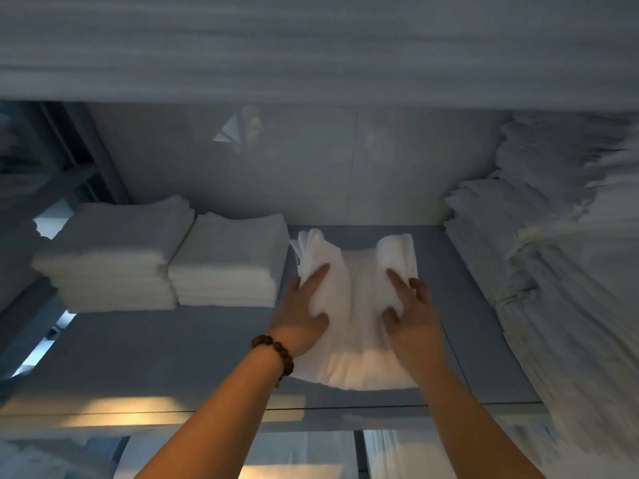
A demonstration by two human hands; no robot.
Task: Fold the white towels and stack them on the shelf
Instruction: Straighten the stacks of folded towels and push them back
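A folded white towel [358, 305] lies on the grey shelf [193, 354], between two stacks. My left hand [301, 316] grips its left side, thumb on top and index finger stretched forward. On its right side my right hand [411, 312] grips the same towel the same way. The towel's far corners bunch upward near the shelf's back wall. A bead bracelet [276, 354] circles my left wrist.
Two neat stacks of folded white towels [114, 257], [228, 264] stand on the shelf at the left. A tall, rougher pile of white linen [553, 271] fills the right side. Another shelf of linen [311, 46] hangs above. The shelf's front edge [345, 409] is near my forearms.
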